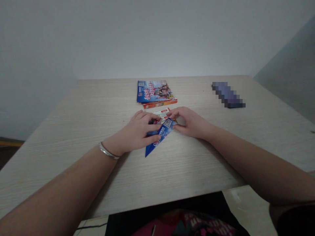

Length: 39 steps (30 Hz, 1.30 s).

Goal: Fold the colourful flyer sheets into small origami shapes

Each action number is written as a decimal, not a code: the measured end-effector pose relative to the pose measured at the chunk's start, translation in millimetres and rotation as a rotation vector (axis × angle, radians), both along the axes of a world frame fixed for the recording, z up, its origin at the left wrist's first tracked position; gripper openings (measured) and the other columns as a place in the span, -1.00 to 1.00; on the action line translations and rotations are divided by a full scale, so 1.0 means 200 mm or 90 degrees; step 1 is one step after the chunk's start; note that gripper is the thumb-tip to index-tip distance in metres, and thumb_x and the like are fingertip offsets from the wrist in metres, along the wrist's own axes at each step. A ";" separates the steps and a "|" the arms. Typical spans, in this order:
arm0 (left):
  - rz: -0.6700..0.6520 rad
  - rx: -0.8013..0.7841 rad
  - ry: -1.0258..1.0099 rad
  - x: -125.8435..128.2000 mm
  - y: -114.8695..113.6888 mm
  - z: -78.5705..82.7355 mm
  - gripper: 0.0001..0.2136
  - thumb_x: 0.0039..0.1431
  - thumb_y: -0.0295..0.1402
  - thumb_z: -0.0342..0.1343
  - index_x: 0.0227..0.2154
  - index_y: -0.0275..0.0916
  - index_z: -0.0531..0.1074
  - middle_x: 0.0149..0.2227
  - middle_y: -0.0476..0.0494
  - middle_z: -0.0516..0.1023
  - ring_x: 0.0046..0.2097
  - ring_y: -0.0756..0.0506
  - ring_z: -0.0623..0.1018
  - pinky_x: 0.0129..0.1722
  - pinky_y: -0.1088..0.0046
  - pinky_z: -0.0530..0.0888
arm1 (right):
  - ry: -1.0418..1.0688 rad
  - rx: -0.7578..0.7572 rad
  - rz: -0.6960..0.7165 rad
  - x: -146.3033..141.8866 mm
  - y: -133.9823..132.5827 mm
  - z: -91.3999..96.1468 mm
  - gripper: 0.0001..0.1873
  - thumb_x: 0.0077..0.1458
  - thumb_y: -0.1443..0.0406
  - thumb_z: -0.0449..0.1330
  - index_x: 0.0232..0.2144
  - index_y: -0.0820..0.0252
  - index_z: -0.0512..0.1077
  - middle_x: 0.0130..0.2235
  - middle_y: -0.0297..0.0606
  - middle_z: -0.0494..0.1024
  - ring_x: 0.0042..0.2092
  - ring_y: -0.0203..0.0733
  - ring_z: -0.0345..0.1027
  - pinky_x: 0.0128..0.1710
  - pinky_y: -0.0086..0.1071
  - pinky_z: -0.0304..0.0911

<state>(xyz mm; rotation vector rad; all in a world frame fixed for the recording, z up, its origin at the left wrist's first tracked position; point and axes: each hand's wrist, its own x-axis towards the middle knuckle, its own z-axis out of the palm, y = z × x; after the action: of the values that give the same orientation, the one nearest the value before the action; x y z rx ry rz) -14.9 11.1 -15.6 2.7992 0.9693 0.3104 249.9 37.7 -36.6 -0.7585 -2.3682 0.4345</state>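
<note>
A printed paper flyer lies on the table between my two hands. A folded-over blue flap with a QR code runs diagonally across it and ends in a point toward me; beyond the flap, a white printed part shows. My left hand rests on the flyer with its fingers spread, some of them across the blue flap. At the flyer's far right corner, my right hand has thumb and fingers bent around the paper's edge in a pinch. Part of the flyer is hidden under the fingers.
Just beyond my hands sits a stack of similar flyers, blue on top with orange edges below. A dark, pixelated flat object lies at the back right of the pale wooden table. A wall rises behind the table.
</note>
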 end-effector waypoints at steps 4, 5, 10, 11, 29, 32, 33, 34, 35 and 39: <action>-0.009 -0.053 0.001 0.01 -0.02 0.03 -0.60 0.44 -0.18 -0.16 -0.20 -0.10 0.61 0.20 -0.19 0.38 0.22 -0.26 0.32 0.29 -0.07 0.13 | -0.042 -0.032 0.004 0.00 0.00 0.01 -0.52 0.05 0.39 0.24 0.06 0.19 0.41 -0.10 -0.14 0.60 -0.07 -0.05 0.46 0.01 -0.12 0.32; -0.005 -0.061 0.012 0.01 -0.03 0.04 -0.60 0.45 -0.20 -0.18 -0.18 -0.09 0.61 0.23 -0.18 0.36 0.23 -0.27 0.32 0.30 -0.11 0.09 | -0.057 -0.033 0.019 0.01 0.00 0.01 -0.59 0.07 0.39 0.23 0.02 0.18 0.45 -0.14 -0.16 0.60 -0.11 -0.07 0.46 -0.01 -0.13 0.33; 0.003 -0.039 0.045 0.00 -0.02 0.05 -0.60 0.37 -0.37 -0.13 0.12 0.03 0.49 0.21 -0.17 0.39 0.21 -0.24 0.36 0.26 -0.05 0.19 | -0.126 0.003 0.103 0.06 0.02 0.05 -0.71 0.07 0.52 0.10 -0.31 0.14 0.56 -0.20 -0.20 0.60 -0.09 -0.15 0.47 -0.07 -0.27 0.36; 0.004 -0.018 0.057 0.00 -0.01 0.05 -0.59 0.34 -0.39 -0.09 0.14 0.05 0.48 0.19 -0.18 0.41 0.19 -0.25 0.38 0.25 -0.05 0.21 | -0.137 0.010 0.106 0.08 0.02 0.05 -0.70 0.06 0.53 0.10 -0.29 0.15 0.56 -0.17 -0.19 0.61 -0.08 -0.15 0.48 -0.06 -0.26 0.36; 0.007 0.138 0.156 0.03 -0.03 0.04 -0.56 0.41 -0.10 -0.08 0.24 -0.08 0.36 0.25 -0.28 0.39 0.15 -0.34 0.45 0.14 -0.02 0.39 | -0.068 0.192 -0.031 0.06 -0.03 0.05 -0.46 0.12 0.22 0.28 0.12 0.22 0.31 0.14 0.04 0.48 0.20 0.05 0.33 0.17 -0.05 0.30; 0.011 0.146 0.149 0.03 -0.04 0.03 -0.50 0.38 -0.02 -0.06 0.27 -0.09 0.33 0.25 -0.31 0.39 0.16 -0.37 0.44 0.12 -0.05 0.40 | -0.106 0.167 0.024 0.05 -0.03 0.06 -0.36 0.15 0.28 0.24 0.25 0.25 0.23 0.20 0.05 0.45 0.23 0.03 0.32 0.21 -0.05 0.27; 0.011 0.150 0.145 0.03 -0.04 0.03 -0.52 0.39 -0.05 -0.06 0.27 -0.10 0.32 0.25 -0.31 0.39 0.16 -0.36 0.44 0.12 -0.03 0.40 | -0.137 0.151 0.041 0.06 -0.03 0.07 -0.41 0.17 0.32 0.21 0.24 0.24 0.27 0.16 0.02 0.49 0.19 0.01 0.37 0.17 -0.07 0.31; 0.010 0.154 0.141 0.03 -0.04 0.03 -0.55 0.41 -0.12 -0.07 0.27 -0.12 0.33 0.25 -0.32 0.39 0.16 -0.34 0.44 0.13 -0.01 0.40 | -0.172 0.139 0.052 0.06 -0.03 0.08 -0.49 0.18 0.35 0.18 0.19 0.21 0.35 0.10 -0.03 0.55 0.12 -0.01 0.44 0.10 -0.10 0.36; 0.006 0.158 0.137 0.02 -0.03 0.03 -0.58 0.42 -0.20 -0.07 0.26 -0.15 0.35 0.25 -0.32 0.39 0.17 -0.32 0.44 0.15 0.01 0.40 | -0.206 0.133 0.057 0.07 -0.03 0.08 -0.58 0.20 0.37 0.15 0.11 0.17 0.43 0.04 -0.08 0.59 0.04 -0.04 0.49 0.02 -0.14 0.40; -0.005 0.178 0.122 0.00 -0.01 0.02 -0.62 0.37 -0.46 -0.08 0.18 -0.25 0.41 0.28 -0.33 0.37 0.23 -0.27 0.41 0.24 0.06 0.35 | -0.298 0.148 0.048 0.11 -0.04 0.11 -0.77 0.21 0.37 0.12 -0.20 0.13 0.59 -0.06 -0.15 0.65 -0.10 -0.07 0.56 -0.16 -0.23 0.42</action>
<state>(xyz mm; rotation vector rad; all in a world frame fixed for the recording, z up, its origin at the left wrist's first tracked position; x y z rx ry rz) -14.7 9.5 -12.1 3.1335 1.0250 0.1924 271.5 29.5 -14.7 -0.7228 -2.8240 0.0009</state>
